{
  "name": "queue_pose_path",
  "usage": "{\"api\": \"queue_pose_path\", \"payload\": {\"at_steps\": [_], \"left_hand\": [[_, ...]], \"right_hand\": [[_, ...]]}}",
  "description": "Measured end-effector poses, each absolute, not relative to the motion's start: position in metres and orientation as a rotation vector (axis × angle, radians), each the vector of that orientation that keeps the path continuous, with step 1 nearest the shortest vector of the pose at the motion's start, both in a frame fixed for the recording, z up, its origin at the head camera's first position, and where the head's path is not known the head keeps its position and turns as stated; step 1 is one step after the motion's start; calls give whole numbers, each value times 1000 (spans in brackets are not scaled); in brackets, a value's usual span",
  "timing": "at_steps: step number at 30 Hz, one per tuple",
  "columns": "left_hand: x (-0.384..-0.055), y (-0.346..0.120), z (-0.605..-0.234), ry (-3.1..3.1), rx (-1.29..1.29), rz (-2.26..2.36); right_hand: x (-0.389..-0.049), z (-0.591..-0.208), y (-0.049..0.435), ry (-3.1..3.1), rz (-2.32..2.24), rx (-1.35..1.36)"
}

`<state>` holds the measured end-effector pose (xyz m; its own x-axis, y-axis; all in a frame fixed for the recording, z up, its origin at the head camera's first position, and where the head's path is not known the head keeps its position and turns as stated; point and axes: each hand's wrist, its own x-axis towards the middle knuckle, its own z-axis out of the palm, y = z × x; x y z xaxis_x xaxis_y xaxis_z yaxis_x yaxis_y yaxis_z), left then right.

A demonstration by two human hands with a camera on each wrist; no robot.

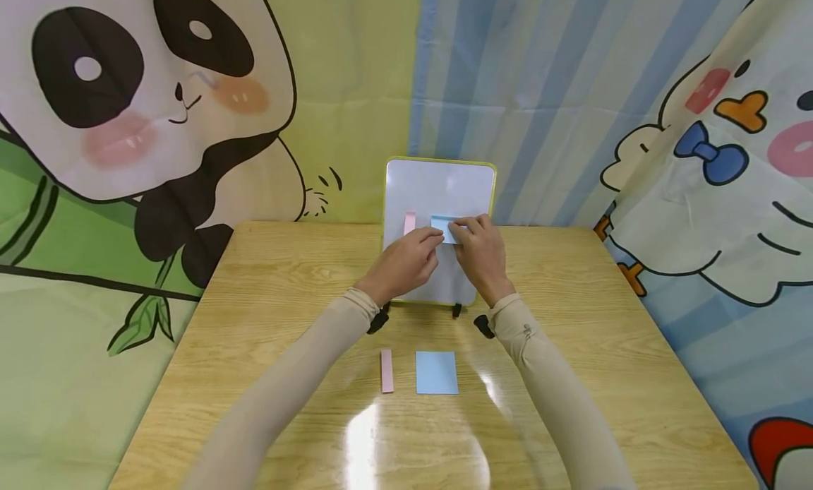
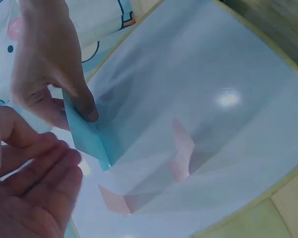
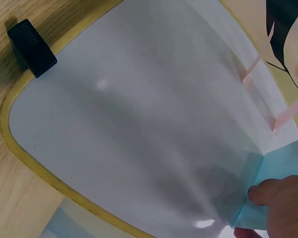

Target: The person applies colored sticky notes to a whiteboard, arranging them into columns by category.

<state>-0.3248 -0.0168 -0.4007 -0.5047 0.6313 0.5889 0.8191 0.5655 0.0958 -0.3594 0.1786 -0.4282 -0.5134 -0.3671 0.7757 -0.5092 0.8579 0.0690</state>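
A whiteboard (image 1: 419, 186) with a yellow rim stands upright on the table. A folded light-blue sticky note (image 1: 438, 225) is against its face, one flap sticking out toward me. My right hand (image 1: 483, 253) pinches this note, thumb on the flap near the fold, as the right wrist view shows (image 3: 288, 203). My left hand (image 1: 406, 264) is at the note's left edge, fingers loosely bent, fingertips right beside the flap in the left wrist view (image 2: 35, 183). Left of the note, two bent pink paper strips stick out from the board, one (image 2: 183, 153) higher in that view than the other (image 2: 114, 201).
On the wooden table (image 1: 286, 299) in front of the board lie a flat pink strip (image 1: 387, 371) and a square blue sticky note (image 1: 437, 373). Black feet (image 1: 484, 326) hold the board up. Cartoon-print curtains (image 1: 356, 87) hang behind the table.
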Motion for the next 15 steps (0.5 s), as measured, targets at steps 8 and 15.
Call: {"api": "queue_pose_path", "payload": {"at_steps": [8, 15], "left_hand": [[-341, 7, -404, -2484, -1086, -356], [-348, 13, -409, -2490, -1059, -311]], "right_hand": [[-358, -432, 182, -2194, 190, 630], [-355, -437, 186, -2170, 213, 689]]}}
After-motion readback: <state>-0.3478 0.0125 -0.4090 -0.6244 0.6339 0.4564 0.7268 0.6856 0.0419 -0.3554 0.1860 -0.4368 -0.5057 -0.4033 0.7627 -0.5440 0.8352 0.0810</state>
